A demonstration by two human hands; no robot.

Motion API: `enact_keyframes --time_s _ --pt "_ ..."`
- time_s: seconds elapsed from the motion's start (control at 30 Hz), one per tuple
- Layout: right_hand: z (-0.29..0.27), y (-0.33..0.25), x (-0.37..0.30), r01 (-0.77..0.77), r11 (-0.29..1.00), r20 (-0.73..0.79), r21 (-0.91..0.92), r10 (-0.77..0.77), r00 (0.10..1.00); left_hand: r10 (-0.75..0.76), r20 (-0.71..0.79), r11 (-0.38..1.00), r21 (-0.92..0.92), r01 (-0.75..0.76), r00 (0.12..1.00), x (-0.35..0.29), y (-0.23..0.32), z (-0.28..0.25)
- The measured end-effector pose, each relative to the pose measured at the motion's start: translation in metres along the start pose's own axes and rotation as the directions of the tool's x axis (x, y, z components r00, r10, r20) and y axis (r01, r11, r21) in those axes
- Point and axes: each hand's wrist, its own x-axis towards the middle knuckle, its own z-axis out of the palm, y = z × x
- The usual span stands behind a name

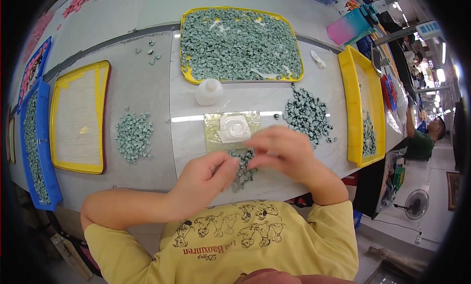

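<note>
My left hand (208,178) is closed, thumb pressed against its curled fingers; whatever it pinches is too small to make out. Close to its right, my right hand (287,151) has its fingers half bent, with a gap between index finger and thumb. Below and between both hands lies a small pile of grey-green pieces (242,180), partly covered by them. Just beyond the hands is a yellowish translucent pad (212,142) carrying a white sheet with a clear round dish-like piece (239,129). Behind the pad stands a white plastic bottle (209,91).
A yellow tray (183,68) heaped with green pieces lies at the back. Loose piles sit left (134,136) and right (308,114). A yellow bin (352,105) is at the right. Leftward are a yellow-edged tray (78,119) and a blue bin (45,151). Another person (421,144) is far right.
</note>
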Motion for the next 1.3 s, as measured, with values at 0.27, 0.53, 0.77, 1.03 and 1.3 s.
enact_keyframes --time_s 0.27,0.53,0.77,1.03,1.3 --pt "-0.022 0.044 -0.011 -0.217 0.879 -0.08 -0.424 0.202 0.976 -0.054 0.069 0.996 0.07 0.049 0.996 0.004 -0.001 -0.003" --pt "-0.013 0.043 -0.011 -0.335 0.864 -0.027 -0.375 0.351 0.936 0.006 0.03 0.936 -0.352 0.005 1.0 0.01 -0.001 -0.004" --pt "0.003 0.004 -0.003 -0.173 0.98 -0.071 -0.101 0.167 0.983 -0.042 0.118 0.942 -0.325 0.079 0.992 0.007 -0.006 -0.006" --pt "0.012 -0.018 0.009 0.169 0.985 0.203 -0.024 -0.16 0.966 -0.053 -0.031 0.987 -0.153 0.047 0.998 -0.008 -0.001 -0.012" --pt "0.028 -0.02 0.004 0.197 0.979 0.016 0.044 -0.198 0.98 -0.005 0.028 0.977 -0.215 0.011 1.0 -0.015 -0.001 -0.02"
